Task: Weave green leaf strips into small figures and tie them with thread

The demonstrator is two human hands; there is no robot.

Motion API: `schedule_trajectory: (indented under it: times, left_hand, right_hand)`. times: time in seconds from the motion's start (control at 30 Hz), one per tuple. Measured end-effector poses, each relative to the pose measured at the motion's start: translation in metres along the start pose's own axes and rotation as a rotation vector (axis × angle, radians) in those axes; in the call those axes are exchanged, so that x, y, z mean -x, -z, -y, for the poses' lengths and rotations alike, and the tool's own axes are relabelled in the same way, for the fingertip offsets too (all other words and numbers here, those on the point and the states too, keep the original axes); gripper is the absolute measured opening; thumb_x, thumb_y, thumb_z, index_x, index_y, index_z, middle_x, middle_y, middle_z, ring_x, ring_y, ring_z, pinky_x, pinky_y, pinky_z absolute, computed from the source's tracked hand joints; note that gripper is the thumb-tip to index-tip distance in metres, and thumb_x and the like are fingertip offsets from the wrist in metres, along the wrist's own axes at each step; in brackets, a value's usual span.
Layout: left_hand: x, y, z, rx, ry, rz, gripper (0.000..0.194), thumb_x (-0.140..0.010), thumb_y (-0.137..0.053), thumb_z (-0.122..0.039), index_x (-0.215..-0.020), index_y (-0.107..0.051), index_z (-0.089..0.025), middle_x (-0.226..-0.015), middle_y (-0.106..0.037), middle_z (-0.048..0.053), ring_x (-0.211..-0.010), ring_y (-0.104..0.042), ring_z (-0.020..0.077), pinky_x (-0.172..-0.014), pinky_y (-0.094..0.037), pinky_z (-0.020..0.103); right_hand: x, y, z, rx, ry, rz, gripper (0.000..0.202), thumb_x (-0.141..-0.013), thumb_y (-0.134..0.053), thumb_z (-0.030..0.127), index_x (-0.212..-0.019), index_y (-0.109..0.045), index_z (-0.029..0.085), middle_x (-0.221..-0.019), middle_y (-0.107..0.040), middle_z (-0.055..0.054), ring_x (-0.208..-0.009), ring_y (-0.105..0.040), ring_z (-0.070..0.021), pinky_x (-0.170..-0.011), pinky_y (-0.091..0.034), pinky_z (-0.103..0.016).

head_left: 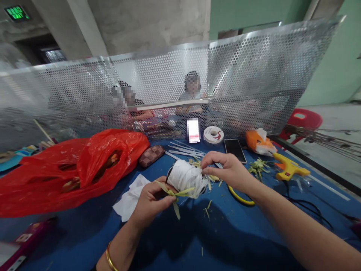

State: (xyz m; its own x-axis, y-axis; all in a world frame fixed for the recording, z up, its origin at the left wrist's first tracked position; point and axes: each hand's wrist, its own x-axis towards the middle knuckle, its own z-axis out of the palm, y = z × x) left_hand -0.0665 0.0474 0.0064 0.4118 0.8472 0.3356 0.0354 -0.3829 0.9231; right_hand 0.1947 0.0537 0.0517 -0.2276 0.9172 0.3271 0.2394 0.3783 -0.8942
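Observation:
Thumb and fingers of my left hand are closed on a knotted yellow-green leaf strip, whose loose ends stick out. Just above it, a fat roll of white thread lies on its side, against or close to my left fingertips. From the right, my right hand pinches at the end of the roll, where loose white strands show. Its fingertips partly cover what they grip. Below and behind the roll are small yellow-green scraps.
A red plastic bag, patterned case and white tissue lie left. Beyond are white strips, a ribbon spool and phone. Right are a yellow glue gun and tissue pack. People sit behind a perforated screen.

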Motion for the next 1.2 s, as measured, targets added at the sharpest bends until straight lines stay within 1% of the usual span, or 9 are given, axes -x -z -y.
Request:
schedule_trajectory:
  times: [0.2, 0.37, 0.53, 0.6, 0.7, 0.8, 0.9, 1.0, 1.2]
  left_hand:
    - [-0.001, -0.002, 0.0, 0.019, 0.017, -0.023, 0.004, -0.07, -0.072, -0.018, -0.071, -0.074, -0.021, -0.074, -0.065, 0.003, -0.072, -0.058, 0.0152, -0.067, -0.047, 0.028]
    - [-0.001, -0.002, 0.002, 0.06, 0.1, -0.071, 0.002, -0.068, -0.073, -0.02, -0.07, -0.074, -0.019, -0.074, -0.064, 0.003, -0.072, -0.058, 0.0154, -0.068, -0.047, 0.028]
    - [-0.001, -0.002, 0.004, 0.148, 0.196, -0.098, 0.006, -0.066, -0.075, -0.022, -0.071, -0.075, -0.019, -0.076, -0.064, 0.003, -0.074, -0.058, 0.0153, -0.07, -0.046, 0.027]
    - [-0.001, -0.003, 0.002, 0.192, 0.233, -0.105, 0.008, -0.065, -0.076, -0.023, -0.07, -0.075, -0.017, -0.074, -0.064, 0.003, -0.072, -0.058, 0.0154, -0.07, -0.046, 0.027]
    - [-0.001, -0.005, -0.001, 0.288, 0.278, -0.128, 0.01, -0.061, -0.077, -0.023, -0.067, -0.074, -0.016, -0.071, -0.065, 0.003, -0.07, -0.06, 0.0153, -0.07, -0.046, 0.026]
    - [0.0, -0.006, -0.003, 0.394, 0.323, -0.155, 0.01, -0.06, -0.077, -0.022, -0.067, -0.074, -0.015, -0.072, -0.065, 0.002, -0.068, -0.061, 0.0138, -0.07, -0.047, 0.024]
    - [0.0, -0.006, -0.002, 0.457, 0.356, -0.163, 0.011, -0.061, -0.077, -0.022, -0.069, -0.074, -0.015, -0.072, -0.066, 0.002, -0.068, -0.062, 0.0124, -0.07, -0.048, 0.022]
    - [-0.001, -0.006, -0.001, 0.489, 0.381, -0.166, 0.014, -0.06, -0.079, -0.023, -0.07, -0.074, -0.014, -0.073, -0.067, 0.002, -0.067, -0.063, 0.0119, -0.07, -0.049, 0.021]
    - [-0.001, -0.008, -0.003, 0.581, 0.476, -0.257, 0.018, -0.058, -0.082, -0.021, -0.073, -0.073, -0.014, -0.074, -0.069, 0.003, -0.066, -0.065, 0.0125, -0.07, -0.052, 0.023]
  right_hand:
    - [-0.002, -0.002, -0.004, -0.243, -0.078, -0.166, 0.02, -0.081, -0.062, 0.037, -0.073, -0.058, 0.019, -0.067, -0.064, -0.001, -0.066, -0.059, -0.0156, -0.068, -0.046, -0.031]
    - [-0.003, 0.001, -0.004, -0.516, -0.189, -0.213, 0.024, -0.073, -0.074, 0.035, -0.071, -0.057, 0.018, -0.06, -0.049, 0.005, -0.05, -0.046, -0.0076, -0.051, -0.04, -0.023]
    - [-0.003, 0.005, -0.003, -0.763, -0.261, -0.189, 0.019, -0.069, -0.077, 0.028, -0.079, -0.064, 0.018, -0.065, -0.057, 0.003, -0.052, -0.052, -0.0077, -0.056, -0.046, -0.023]
    - [-0.003, 0.006, -0.003, -0.733, -0.203, -0.18, 0.024, -0.072, -0.075, 0.03, -0.092, -0.066, 0.02, -0.088, -0.068, -0.004, -0.072, -0.064, -0.014, -0.071, -0.052, -0.029]
    - [-0.003, 0.007, -0.002, -0.536, -0.093, -0.222, 0.039, -0.075, -0.072, 0.035, -0.112, -0.064, 0.023, -0.115, -0.065, -0.008, -0.095, -0.065, -0.022, -0.088, -0.049, -0.039]
    - [-0.001, 0.004, 0.001, -0.163, -0.001, -0.223, 0.026, -0.074, -0.073, 0.031, -0.098, -0.069, 0.023, -0.09, -0.068, -0.004, -0.083, -0.064, -0.0203, -0.081, -0.049, -0.038]
    - [0.002, -0.004, 0.006, 0.079, 0.139, -0.04, 0.009, -0.072, -0.074, 0.027, -0.079, -0.07, 0.023, -0.081, -0.066, -0.002, -0.08, -0.061, -0.0196, -0.078, -0.048, -0.036]
    - [0.004, -0.011, 0.007, 0.126, 0.202, -0.032, 0.007, -0.077, -0.069, 0.024, -0.072, -0.065, 0.022, -0.079, -0.064, -0.002, -0.077, -0.06, -0.0181, -0.073, -0.046, -0.034]
    - [0.003, -0.012, -0.003, 0.014, 0.079, -0.148, 0.01, -0.088, -0.054, 0.024, -0.078, -0.054, 0.021, -0.077, -0.067, -0.003, -0.072, -0.06, -0.0168, -0.068, -0.044, -0.031]
